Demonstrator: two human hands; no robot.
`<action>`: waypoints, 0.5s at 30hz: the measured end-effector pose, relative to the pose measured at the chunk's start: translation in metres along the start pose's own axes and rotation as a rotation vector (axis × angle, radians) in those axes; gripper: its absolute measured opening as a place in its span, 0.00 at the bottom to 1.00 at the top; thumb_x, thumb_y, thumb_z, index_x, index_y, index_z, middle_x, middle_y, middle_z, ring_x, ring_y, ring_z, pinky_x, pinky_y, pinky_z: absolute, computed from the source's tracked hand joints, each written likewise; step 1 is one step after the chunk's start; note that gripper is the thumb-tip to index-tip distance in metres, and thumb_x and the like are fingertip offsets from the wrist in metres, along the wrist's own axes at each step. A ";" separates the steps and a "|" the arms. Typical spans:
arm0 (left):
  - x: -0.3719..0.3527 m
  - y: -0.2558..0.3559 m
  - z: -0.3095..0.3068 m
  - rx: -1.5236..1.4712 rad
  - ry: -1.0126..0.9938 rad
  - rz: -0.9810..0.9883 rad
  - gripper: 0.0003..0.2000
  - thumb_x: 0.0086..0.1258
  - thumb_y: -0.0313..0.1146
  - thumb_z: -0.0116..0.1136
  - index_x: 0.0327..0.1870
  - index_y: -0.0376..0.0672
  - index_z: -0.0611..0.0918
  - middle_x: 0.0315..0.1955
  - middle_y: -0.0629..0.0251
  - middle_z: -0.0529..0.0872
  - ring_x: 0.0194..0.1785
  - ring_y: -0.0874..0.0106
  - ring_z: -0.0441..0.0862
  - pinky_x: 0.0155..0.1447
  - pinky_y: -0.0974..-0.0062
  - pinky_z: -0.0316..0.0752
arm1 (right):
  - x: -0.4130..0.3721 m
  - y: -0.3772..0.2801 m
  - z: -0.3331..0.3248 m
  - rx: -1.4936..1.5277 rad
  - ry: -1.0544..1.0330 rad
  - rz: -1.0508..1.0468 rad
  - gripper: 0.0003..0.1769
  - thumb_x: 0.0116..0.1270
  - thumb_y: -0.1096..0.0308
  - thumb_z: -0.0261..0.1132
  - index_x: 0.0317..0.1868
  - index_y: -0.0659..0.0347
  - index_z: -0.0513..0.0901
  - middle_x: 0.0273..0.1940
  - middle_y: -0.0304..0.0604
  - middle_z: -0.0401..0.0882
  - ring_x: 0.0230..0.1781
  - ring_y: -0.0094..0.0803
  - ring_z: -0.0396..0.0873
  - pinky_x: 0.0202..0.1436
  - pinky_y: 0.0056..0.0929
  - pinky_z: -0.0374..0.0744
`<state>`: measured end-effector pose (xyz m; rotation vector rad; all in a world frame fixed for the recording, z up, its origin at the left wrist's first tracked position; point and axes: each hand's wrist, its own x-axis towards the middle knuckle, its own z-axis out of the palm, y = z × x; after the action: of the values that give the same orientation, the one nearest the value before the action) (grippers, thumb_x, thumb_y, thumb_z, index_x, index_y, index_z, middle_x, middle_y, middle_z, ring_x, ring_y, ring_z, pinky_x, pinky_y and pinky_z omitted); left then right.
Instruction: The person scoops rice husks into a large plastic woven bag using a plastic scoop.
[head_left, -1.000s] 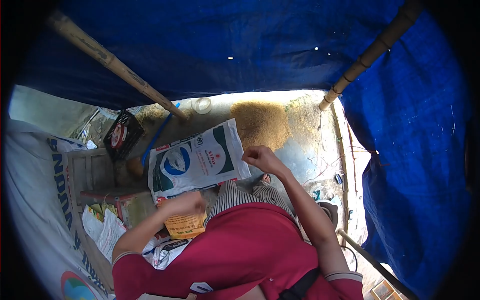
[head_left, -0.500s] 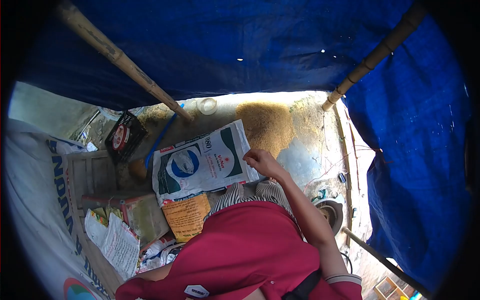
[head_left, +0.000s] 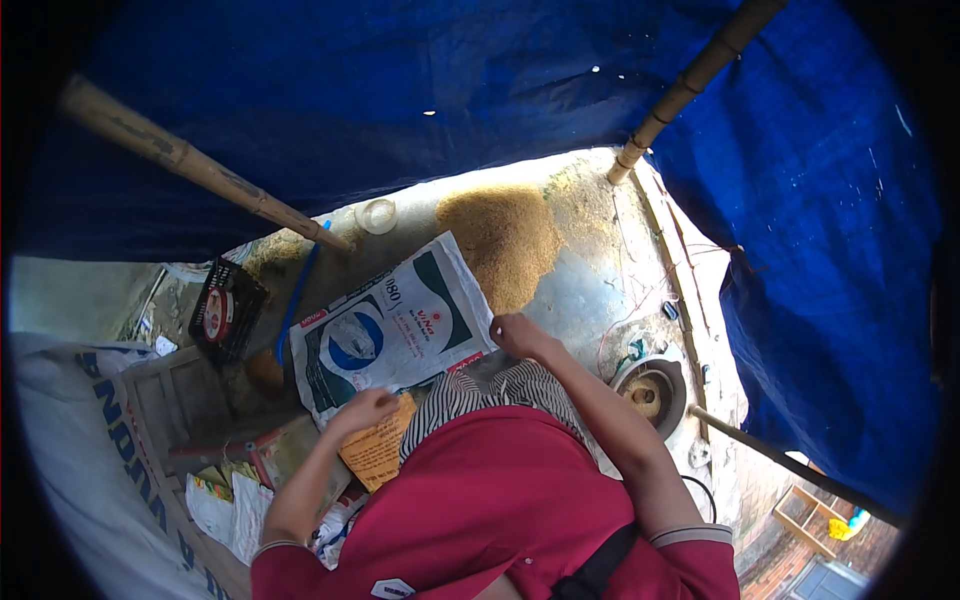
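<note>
Mid-frame: right hand (head_left: pixel 515 335) is gripping the right corner of white sack (head_left: pixel 390 325); left hand (head_left: pixel 365 408) is curling at its lower edge (grip unclear); hands apart.

Half of the orange printed paper bag (head_left: pixel 378 448) lay hidden under the red shirt (head_left: pixel 500 490) and the left hand (head_left: pixel 365 408). The right hand (head_left: pixel 515 333) curled at the corner of the white printed plastic sack (head_left: pixel 390 330); gripping or only touching, impossible to tell. The sack's small print was unreadable. The big white woven bag (head_left: pixel 75 470) ran off the left edge.

Sack (head_left: pixel 390 325) before grain heap (head_left: pixel 500 235), crate (head_left: pixel 226 312) left
</note>
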<state>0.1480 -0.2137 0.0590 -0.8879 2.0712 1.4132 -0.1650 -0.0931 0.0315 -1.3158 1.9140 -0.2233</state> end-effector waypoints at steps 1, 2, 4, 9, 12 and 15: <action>0.032 -0.011 0.016 -0.014 0.093 0.059 0.17 0.57 0.41 0.57 0.40 0.37 0.79 0.34 0.55 0.82 0.38 0.65 0.80 0.43 0.72 0.73 | -0.005 0.005 0.007 -0.017 -0.089 0.045 0.12 0.55 0.71 0.52 0.37 0.66 0.79 0.38 0.58 0.78 0.41 0.51 0.77 0.45 0.42 0.75; 0.062 -0.017 0.035 0.048 0.133 0.101 0.17 0.56 0.41 0.58 0.40 0.37 0.79 0.34 0.55 0.82 0.40 0.63 0.79 0.44 0.70 0.73 | -0.006 0.018 0.023 -0.011 -0.093 0.055 0.12 0.55 0.71 0.52 0.37 0.66 0.79 0.38 0.58 0.78 0.41 0.51 0.77 0.45 0.42 0.75; 0.110 -0.002 0.059 0.109 0.185 0.180 0.18 0.53 0.41 0.57 0.40 0.38 0.79 0.36 0.53 0.81 0.42 0.60 0.78 0.47 0.66 0.71 | -0.002 0.048 0.051 -0.201 -0.227 0.082 0.11 0.53 0.68 0.55 0.35 0.61 0.80 0.35 0.58 0.78 0.39 0.49 0.77 0.44 0.41 0.74; 0.162 0.043 0.069 0.439 0.053 0.118 0.17 0.50 0.40 0.58 0.39 0.41 0.81 0.38 0.54 0.81 0.47 0.60 0.77 0.51 0.61 0.69 | -0.026 0.060 0.035 -0.223 -0.273 0.213 0.15 0.55 0.70 0.56 0.43 0.62 0.78 0.50 0.57 0.73 0.51 0.48 0.73 0.50 0.42 0.74; 0.174 0.026 0.089 0.616 -0.047 -0.046 0.13 0.48 0.37 0.58 0.36 0.44 0.83 0.39 0.59 0.82 0.47 0.61 0.77 0.52 0.57 0.68 | -0.044 0.090 0.056 -0.412 -0.369 0.186 0.17 0.55 0.70 0.57 0.47 0.60 0.78 0.54 0.56 0.70 0.56 0.49 0.69 0.53 0.41 0.73; 0.176 0.019 0.109 0.424 -0.265 -0.089 0.12 0.49 0.33 0.56 0.36 0.43 0.82 0.39 0.56 0.82 0.46 0.60 0.78 0.52 0.59 0.69 | -0.073 0.122 0.061 -0.477 -0.457 0.174 0.16 0.54 0.69 0.58 0.45 0.60 0.79 0.53 0.55 0.71 0.55 0.48 0.70 0.52 0.38 0.73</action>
<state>0.0173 -0.1500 -0.0900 -0.5743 1.9912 0.9337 -0.1990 0.0402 -0.0387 -1.3401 1.7180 0.6076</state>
